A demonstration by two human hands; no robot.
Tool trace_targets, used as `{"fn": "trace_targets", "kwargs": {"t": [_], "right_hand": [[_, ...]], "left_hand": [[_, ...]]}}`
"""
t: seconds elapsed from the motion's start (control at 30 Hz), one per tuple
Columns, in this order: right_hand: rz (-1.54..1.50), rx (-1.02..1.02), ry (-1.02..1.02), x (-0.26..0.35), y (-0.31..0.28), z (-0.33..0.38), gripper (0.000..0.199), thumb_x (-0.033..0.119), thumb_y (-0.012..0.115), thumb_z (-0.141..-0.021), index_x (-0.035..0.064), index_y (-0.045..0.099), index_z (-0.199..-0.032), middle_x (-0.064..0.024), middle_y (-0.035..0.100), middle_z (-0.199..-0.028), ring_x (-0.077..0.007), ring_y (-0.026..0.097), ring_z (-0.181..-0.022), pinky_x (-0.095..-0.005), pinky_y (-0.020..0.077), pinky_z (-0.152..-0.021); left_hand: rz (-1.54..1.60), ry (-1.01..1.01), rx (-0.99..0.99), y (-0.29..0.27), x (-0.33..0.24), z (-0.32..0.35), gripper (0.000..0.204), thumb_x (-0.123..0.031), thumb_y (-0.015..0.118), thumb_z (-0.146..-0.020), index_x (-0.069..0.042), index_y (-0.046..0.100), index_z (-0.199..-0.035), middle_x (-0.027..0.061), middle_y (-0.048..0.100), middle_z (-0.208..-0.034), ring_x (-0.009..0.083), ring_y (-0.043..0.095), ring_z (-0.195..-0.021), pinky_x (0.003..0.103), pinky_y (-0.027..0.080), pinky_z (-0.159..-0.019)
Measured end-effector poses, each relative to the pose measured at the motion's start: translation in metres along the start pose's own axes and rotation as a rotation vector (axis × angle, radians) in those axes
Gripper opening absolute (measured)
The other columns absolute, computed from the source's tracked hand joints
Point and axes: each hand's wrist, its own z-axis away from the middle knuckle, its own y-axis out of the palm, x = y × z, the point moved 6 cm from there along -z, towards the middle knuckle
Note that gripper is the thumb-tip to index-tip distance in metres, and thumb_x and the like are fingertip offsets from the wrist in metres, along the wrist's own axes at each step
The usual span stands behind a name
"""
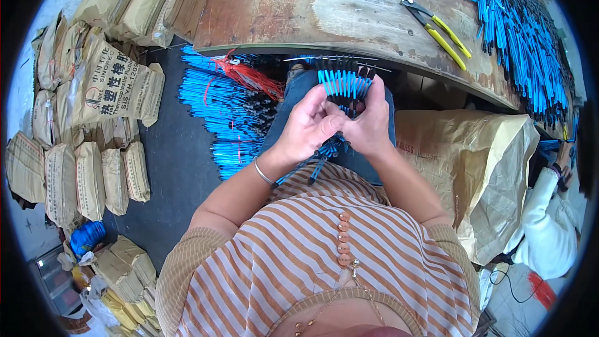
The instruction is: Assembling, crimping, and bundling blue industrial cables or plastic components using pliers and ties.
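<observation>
Above my lap, both hands grip a fanned bundle of thin blue rods with black ends (343, 84). My left hand (310, 128) is closed round its left side, thumb pointing inward. Closed on the right side is my right hand (369, 126), its fingers up along the rods. The thumbs nearly meet below the bundle. More black and blue rod ends stick out beneath my hands, partly hidden by them. Long thin metal rods (368, 65) lie crosswise just beyond the fan, by the table edge.
Before me stands a worn wooden table (268, 6) bearing yellow-handled pliers (446, 40) and a large heap of blue rods (524, 43). Tied blue bundles (218, 112) with red strings (253, 76) lie left. Paper sacks (112, 84) are stacked far left; another sack (462, 162) and a white-sleeved person (549, 231) are right.
</observation>
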Motion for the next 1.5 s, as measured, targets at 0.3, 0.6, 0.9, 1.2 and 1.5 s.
{"fn": "trace_targets", "kwargs": {"t": [0.3, 0.6, 0.9, 1.2, 1.5], "right_hand": [[0.047, -0.063, -0.061, 0.002, -0.002, 0.002, 0.065, 0.005, 0.075, -0.064, -0.0002, 0.040, -0.119, -0.0077, 0.064, -0.078, -0.0179, 0.059, -0.057, -0.0276, 0.0469, -0.050], [0.066, -0.036, 0.067, -0.007, -0.003, 0.002, 0.041, 0.006, 0.072, -0.072, 0.0021, 0.052, -0.107, -0.0072, 0.065, -0.084, -0.0143, 0.059, -0.066, -0.0255, 0.0480, -0.061], [-0.060, -0.126, 0.091, -0.009, -0.001, -0.010, 0.028, 0.008, 0.073, -0.074, 0.0030, 0.057, -0.096, -0.0075, 0.065, -0.074, -0.0172, 0.057, -0.055, -0.0294, 0.0465, -0.053], [0.033, -0.096, 0.099, -0.009, 0.003, -0.022, 0.028, 0.009, 0.072, -0.076, 0.0029, 0.055, -0.098, -0.0069, 0.065, -0.071, -0.0173, 0.056, -0.053, -0.0284, 0.0452, -0.051], [-0.038, -0.063, 0.208, -0.030, -0.001, -0.033, 0.025, 0.007, 0.070, -0.075, 0.0023, 0.056, -0.095, -0.0061, 0.064, -0.072, -0.0171, 0.056, -0.056, -0.0284, 0.0454, -0.055]], "left_hand": [[-0.020, 0.107, -0.157, -0.014, 0.000, 0.011, 0.043, -0.010, 0.065, -0.083, 0.000, 0.047, -0.121, 0.0093, 0.060, -0.092, 0.0111, 0.052, -0.073, 0.022, 0.044, -0.070], [-0.285, 0.020, 0.085, 0.003, -0.046, -0.052, 0.032, 0.005, 0.059, -0.078, 0.002, 0.057, -0.110, 0.0104, 0.065, -0.097, 0.0125, 0.058, -0.082, 0.022, 0.047, -0.076], [-0.488, -0.038, -0.099, -0.014, -0.040, -0.056, 0.032, 0.007, 0.059, -0.077, 0.001, 0.060, -0.108, 0.0091, 0.065, -0.097, 0.0096, 0.057, -0.075, 0.019, 0.046, -0.069], [-0.817, 0.462, -0.095, -0.028, -0.071, -0.057, 0.039, 0.008, 0.062, -0.074, -0.001, 0.060, -0.112, 0.0067, 0.064, -0.089, 0.0102, 0.054, -0.066, 0.020, 0.046, -0.064], [-0.873, 0.008, 0.165, -0.085, -0.154, -0.157, 0.047, -0.002, 0.069, -0.070, -0.003, 0.060, -0.116, 0.0028, 0.065, -0.089, 0.0107, 0.057, -0.073, 0.021, 0.047, -0.067]]}}
